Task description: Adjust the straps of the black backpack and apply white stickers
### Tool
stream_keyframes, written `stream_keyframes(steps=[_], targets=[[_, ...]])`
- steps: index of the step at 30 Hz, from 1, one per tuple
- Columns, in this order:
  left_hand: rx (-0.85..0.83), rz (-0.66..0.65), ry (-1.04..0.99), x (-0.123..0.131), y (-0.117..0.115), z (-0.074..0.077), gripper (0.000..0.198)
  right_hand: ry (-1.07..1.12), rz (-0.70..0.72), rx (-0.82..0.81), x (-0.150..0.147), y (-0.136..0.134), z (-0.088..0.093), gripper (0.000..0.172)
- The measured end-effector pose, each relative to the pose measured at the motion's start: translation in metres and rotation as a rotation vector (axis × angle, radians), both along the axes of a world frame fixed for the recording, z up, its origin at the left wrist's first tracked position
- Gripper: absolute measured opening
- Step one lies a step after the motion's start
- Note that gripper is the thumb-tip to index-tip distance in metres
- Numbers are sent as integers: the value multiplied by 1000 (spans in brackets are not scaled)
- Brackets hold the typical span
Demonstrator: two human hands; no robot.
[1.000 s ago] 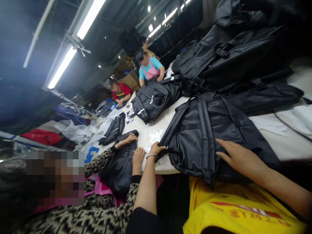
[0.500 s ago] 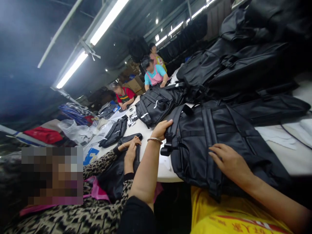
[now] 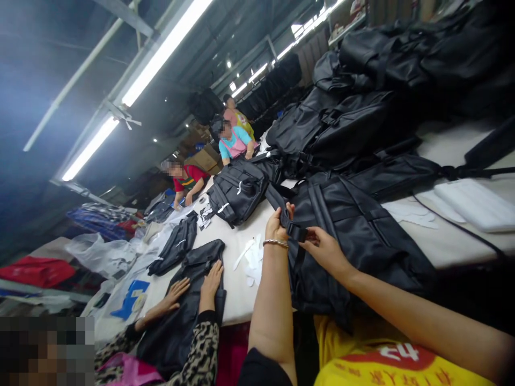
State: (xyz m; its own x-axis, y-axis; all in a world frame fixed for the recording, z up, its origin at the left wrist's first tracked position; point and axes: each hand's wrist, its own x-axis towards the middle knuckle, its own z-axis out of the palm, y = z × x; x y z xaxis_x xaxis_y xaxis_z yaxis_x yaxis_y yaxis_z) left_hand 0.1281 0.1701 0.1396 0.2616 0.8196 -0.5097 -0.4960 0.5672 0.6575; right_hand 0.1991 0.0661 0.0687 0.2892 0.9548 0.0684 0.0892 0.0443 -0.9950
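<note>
A black backpack (image 3: 370, 252) lies flat on the table in front of me. My left hand (image 3: 277, 226) is closed round its shoulder strap (image 3: 277, 197) near the backpack's left edge. Close beside it, my right hand (image 3: 324, 251) pinches the rolled end of a black strap (image 3: 296, 232) between thumb and fingers. Both hands are raised slightly over the backpack, with the strap section between them. Part of the left fingers is hidden behind the strap.
Several black bags form a pile (image 3: 341, 118) at the back right. White sheets (image 3: 478, 203) lie to the right, and white scraps (image 3: 252, 260) left of my arm. A co-worker's hands (image 3: 211, 281) press on another black bag (image 3: 181, 305). Other people work farther along the table (image 3: 237, 305).
My right hand has left the middle of the backpack and come left to the strap end. My left hand now grips the strap. The co-worker's hands have moved apart on their bag.
</note>
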Motion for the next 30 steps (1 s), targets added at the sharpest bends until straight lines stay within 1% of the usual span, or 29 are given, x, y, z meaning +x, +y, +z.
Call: stream_keyframes(steps=[2,4,6,8,10,11,13,15,17,20,22,24,25,27,29,30], targets=[[17,-25,80,-2,2,-8,24,-96,-40,49,-1,3,3,33],[36,-34,119,-2,2,-16,21,-271,-113,110,-2,5,6,30],[49,-39,135,-2,1,-21,26,-433,-158,151,-1,5,5,24],[57,-41,139,-2,1,-24,31,-498,-155,161,1,6,2,22],[60,-40,127,-1,3,-25,26,-479,-140,167,3,9,-2,22],[53,-29,102,0,5,-25,24,-448,-141,169,3,11,-4,23],[24,18,14,5,12,-25,27,-333,-142,151,4,18,-7,25],[-4,80,-85,12,20,-25,30,-123,-128,103,5,26,-9,29],[-6,118,-126,23,28,-23,31,114,-117,60,5,34,-8,31],[30,96,-127,38,30,-18,34,370,-131,26,9,37,-5,28],[124,-11,-145,45,22,-13,36,498,-148,-27,16,32,-3,28],[283,-194,-143,46,9,-11,40,590,-138,-91,25,24,0,31],[370,-301,-118,44,1,-11,42,624,-97,-114,31,20,1,32],[512,-520,-32,40,-12,-12,44,664,38,-146,42,13,3,33],[581,-717,78,37,-21,-15,44,677,119,-156,51,10,6,33],[588,-778,134,37,-23,-16,43,669,116,-158,54,10,6,33]])
